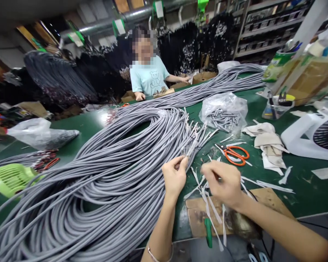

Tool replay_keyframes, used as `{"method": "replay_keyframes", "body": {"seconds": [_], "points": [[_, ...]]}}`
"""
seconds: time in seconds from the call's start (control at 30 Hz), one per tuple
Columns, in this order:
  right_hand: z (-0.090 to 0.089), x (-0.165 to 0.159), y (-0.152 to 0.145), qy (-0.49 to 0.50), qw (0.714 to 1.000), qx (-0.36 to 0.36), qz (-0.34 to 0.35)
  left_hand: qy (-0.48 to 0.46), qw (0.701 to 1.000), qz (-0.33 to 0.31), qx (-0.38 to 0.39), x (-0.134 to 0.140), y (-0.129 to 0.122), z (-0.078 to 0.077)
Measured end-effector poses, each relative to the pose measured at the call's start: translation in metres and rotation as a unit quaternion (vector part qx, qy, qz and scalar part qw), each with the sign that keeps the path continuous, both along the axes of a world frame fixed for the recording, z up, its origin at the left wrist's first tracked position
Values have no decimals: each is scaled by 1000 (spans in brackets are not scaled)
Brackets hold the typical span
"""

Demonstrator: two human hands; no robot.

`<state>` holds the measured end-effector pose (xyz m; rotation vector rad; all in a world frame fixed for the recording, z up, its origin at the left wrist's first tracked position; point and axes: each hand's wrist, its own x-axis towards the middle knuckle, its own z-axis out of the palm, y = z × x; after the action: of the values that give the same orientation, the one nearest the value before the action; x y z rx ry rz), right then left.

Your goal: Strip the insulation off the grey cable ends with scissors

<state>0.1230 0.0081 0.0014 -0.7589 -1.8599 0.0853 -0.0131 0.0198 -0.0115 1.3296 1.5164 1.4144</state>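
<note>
A large bundle of grey cables (112,174) lies coiled across the table, with pale stripped ends (192,134) fanned out at its right side. My left hand (175,174) is closed in a pinch on the end of a cable at the edge of this bundle. To the right of it, my right hand (224,182) hovers with curled fingers, somewhat blurred; what they hold, if anything, I cannot make out. Thin white strips (213,211) lie below and around my right hand. Orange-handled scissors (236,154) rest on the table just beyond it.
A clear bag of short grey pieces (224,112) sits beyond the scissors. Crumpled cloth (269,143) and a white fan (314,133) are on the right, a green fan (12,178) on the left. A brown board (192,214) lies near. Across the table is another person (150,78).
</note>
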Motion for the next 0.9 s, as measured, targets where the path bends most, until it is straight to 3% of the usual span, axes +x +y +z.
{"method": "replay_keyframes", "body": {"seconds": [0.07,0.13,0.4,0.57,0.73,0.9], "points": [[-1,6,9,-21,995,-47,-84,-61,997,-45,-12,2,-2,3],[-2,10,17,-56,989,-48,-127,-90,994,-67,-16,4,-5,6],[2,13,17,-117,978,3,-175,-82,995,-53,-8,10,-11,7],[1,17,20,-154,969,45,-189,38,995,-32,81,10,-14,5],[3,20,23,-193,966,54,-166,230,961,-24,154,6,-16,9],[5,25,30,-211,969,55,-119,265,949,-68,160,3,-16,13]]}}
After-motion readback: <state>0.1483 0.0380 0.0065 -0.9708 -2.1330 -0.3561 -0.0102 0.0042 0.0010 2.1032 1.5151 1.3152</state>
